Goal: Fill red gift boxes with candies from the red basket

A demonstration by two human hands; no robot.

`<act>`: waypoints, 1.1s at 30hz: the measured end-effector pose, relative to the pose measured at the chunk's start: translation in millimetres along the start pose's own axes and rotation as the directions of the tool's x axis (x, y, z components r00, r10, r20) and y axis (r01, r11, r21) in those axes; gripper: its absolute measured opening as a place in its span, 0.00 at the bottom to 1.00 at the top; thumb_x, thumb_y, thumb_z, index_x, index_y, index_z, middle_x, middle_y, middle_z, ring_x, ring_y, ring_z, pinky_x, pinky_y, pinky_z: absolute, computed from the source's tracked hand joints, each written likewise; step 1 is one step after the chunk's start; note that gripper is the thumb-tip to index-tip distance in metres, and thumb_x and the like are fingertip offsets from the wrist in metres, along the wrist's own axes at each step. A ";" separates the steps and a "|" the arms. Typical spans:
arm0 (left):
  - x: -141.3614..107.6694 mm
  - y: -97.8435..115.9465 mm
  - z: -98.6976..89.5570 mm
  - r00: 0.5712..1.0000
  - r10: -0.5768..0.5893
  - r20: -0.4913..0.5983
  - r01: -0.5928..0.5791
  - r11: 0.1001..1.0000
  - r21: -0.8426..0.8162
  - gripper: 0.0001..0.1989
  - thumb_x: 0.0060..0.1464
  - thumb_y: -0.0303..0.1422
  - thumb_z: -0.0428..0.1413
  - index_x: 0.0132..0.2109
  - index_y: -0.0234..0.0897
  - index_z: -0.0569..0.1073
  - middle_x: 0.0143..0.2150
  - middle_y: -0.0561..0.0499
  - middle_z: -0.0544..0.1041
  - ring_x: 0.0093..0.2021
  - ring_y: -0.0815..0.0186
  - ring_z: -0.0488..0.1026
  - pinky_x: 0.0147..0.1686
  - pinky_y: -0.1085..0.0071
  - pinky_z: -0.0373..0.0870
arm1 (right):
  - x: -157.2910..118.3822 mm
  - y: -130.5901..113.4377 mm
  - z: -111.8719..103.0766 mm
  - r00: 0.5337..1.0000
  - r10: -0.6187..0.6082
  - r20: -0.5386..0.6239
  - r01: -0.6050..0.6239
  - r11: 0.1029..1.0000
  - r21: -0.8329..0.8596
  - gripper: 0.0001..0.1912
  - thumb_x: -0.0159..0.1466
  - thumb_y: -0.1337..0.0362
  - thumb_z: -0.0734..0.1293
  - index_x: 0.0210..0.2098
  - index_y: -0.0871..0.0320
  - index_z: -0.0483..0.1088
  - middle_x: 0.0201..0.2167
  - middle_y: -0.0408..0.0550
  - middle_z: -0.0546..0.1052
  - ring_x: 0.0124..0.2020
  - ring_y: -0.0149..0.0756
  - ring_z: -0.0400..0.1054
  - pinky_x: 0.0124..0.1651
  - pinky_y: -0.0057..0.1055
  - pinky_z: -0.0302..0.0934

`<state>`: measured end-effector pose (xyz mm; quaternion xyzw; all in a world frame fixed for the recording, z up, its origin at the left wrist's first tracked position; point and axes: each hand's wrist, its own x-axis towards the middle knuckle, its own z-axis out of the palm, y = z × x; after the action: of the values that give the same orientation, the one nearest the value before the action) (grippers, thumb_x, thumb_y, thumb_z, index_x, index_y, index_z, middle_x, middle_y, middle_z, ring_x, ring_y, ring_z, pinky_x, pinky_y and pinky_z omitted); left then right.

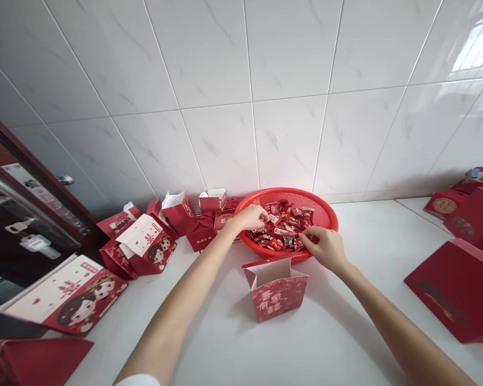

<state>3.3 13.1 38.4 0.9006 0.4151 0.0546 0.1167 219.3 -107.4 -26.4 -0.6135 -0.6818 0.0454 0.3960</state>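
A red plastic basket (pixel 325 214) full of small wrapped candies (pixel 279 244) stands against the tiled wall. Inside its left part, my left hand (pixel 251 217) has its fingers curled in a pinch at a red-and-white wrapped candy. My right hand (pixel 325 247) reaches over the front right rim, thumb and fingertips pressed together just above the candies; whatever lies between them is hidden. In front of the basket a red paper gift box (pixel 279 298) stands upright with its top flaps open, and neither hand touches it.
Several red gift boxes (pixel 148 244) crowd the left, some printed with cartoon figures. A larger printed box (pixel 74 295) lies nearer me. Red boxes (pixel 459 289) also stand at the right edge. A dark door frame with keys (pixel 38 244) borders the white counter (pixel 346 343) on the left.
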 end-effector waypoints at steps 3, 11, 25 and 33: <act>18.3 3.7 11.5 0.991 -0.002 0.131 -0.004 0.999 0.047 0.15 0.43 0.19 0.62 0.35 0.41 0.85 0.37 0.52 0.86 0.41 0.61 0.82 0.40 0.73 0.74 | 1.8 0.3 -1.2 1.000 -0.013 0.012 0.013 1.000 -0.008 0.18 0.64 0.55 0.62 0.21 0.54 0.71 0.19 0.46 0.77 0.20 0.35 0.65 0.26 0.29 0.52; 23.6 4.7 14.1 0.991 -0.085 0.102 0.065 0.979 0.192 0.14 0.44 0.19 0.59 0.37 0.33 0.85 0.49 0.35 0.83 0.48 0.48 0.80 0.45 0.62 0.75 | 0.8 -1.4 -0.7 1.000 -0.013 0.009 0.014 1.000 -0.021 0.19 0.64 0.54 0.60 0.20 0.54 0.67 0.20 0.48 0.77 0.20 0.35 0.63 0.26 0.30 0.51; 14.0 4.2 -4.1 0.907 -0.295 0.302 0.194 0.926 0.323 0.11 0.63 0.31 0.61 0.51 0.35 0.78 0.54 0.44 0.79 0.53 0.57 0.78 0.52 0.57 0.76 | -0.8 1.2 3.9 0.999 -0.042 -0.016 0.041 0.999 -0.034 0.20 0.64 0.54 0.57 0.18 0.54 0.52 0.16 0.46 0.68 0.18 0.32 0.56 0.24 0.29 0.45; 19.3 5.0 6.3 0.863 -0.311 0.398 0.177 0.925 0.337 0.14 0.66 0.37 0.59 0.56 0.37 0.75 0.57 0.44 0.77 0.53 0.58 0.77 0.52 0.56 0.77 | -0.7 2.2 5.7 0.997 -0.073 -0.035 0.071 0.997 -0.044 0.21 0.64 0.56 0.57 0.18 0.55 0.51 0.15 0.45 0.68 0.18 0.31 0.56 0.24 0.29 0.45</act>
<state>20.8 23.6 33.6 0.8357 0.4925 -0.2292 0.0813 217.6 -105.0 -31.9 -0.5976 -0.6968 0.0054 0.3966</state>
